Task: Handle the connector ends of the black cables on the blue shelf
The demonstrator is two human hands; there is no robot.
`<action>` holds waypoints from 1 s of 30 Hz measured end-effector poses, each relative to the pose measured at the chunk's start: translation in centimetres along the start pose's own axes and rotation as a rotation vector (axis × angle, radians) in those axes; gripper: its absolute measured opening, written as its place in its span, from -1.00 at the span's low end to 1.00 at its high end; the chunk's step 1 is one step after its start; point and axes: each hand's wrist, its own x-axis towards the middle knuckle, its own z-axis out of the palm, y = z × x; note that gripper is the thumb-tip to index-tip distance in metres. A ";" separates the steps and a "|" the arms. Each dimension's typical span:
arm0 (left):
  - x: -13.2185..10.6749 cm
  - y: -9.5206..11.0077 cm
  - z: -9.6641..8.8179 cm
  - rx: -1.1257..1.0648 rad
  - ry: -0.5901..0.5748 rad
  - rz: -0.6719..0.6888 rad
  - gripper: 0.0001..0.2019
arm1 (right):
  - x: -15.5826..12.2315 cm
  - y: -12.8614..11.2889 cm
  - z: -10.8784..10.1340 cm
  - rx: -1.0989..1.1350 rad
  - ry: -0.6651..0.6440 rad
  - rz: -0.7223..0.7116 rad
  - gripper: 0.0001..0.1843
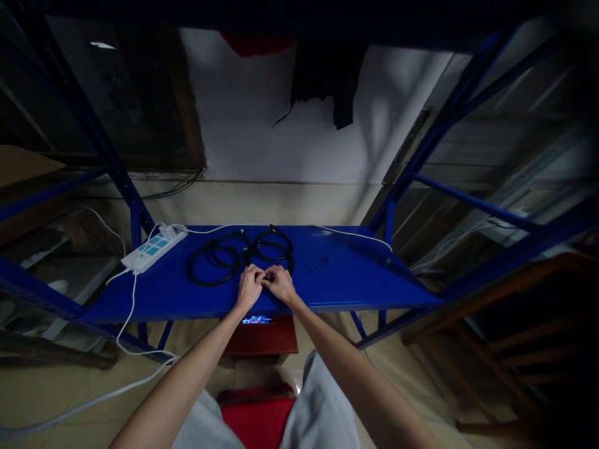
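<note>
Two loose coils of black cable lie side by side on the blue shelf: the left black coil (191, 265) and the right black coil (291, 252). Light-coloured connector ends show near the top of the coils. At the shelf's front edge, my left hand (249, 287) and my right hand (281, 284) meet fingertip to fingertip, both closed in a pinch. A dark bit of the black cable shows between the fingers, just below where the coils come together. My fingers hide most of the part they hold.
A white power strip (156, 248) with blue sockets sits at the shelf's left, its white cord hanging down. Another thin white cord runs along the back edge. Blue posts (414, 178) frame the shelf. Below are a reddish-brown stool (269, 343) and a lit screen (257, 319).
</note>
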 end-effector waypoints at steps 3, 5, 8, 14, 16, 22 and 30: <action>0.0 0.0 0.1 -0.028 -0.002 -0.010 -0.83 | 0.2 0.5 0.2 0.056 0.014 0.012 -0.84; -0.1 0.0 0.1 -0.037 -0.006 -0.018 -0.83 | 0.2 0.6 0.3 0.063 0.025 0.013 -0.83; 0.0 0.1 0.0 -0.037 -0.005 -0.024 -0.83 | 0.2 0.7 0.4 0.059 0.028 0.012 -0.83; 0.2 0.3 0.0 -0.049 -0.008 0.001 -0.82 | 0.3 0.8 0.6 0.102 0.061 0.037 -0.86; 0.3 0.3 0.0 -0.047 -0.008 -0.006 -0.82 | 0.4 0.9 0.6 0.113 0.074 0.046 -0.84; 0.4 0.4 0.0 0.008 -0.019 -0.013 -0.81 | 0.3 1.1 0.7 0.158 0.088 0.014 -0.84; 0.0 0.9 -0.4 0.114 -0.053 -0.002 -0.82 | 0.1 1.6 0.5 0.212 0.054 -0.031 -0.91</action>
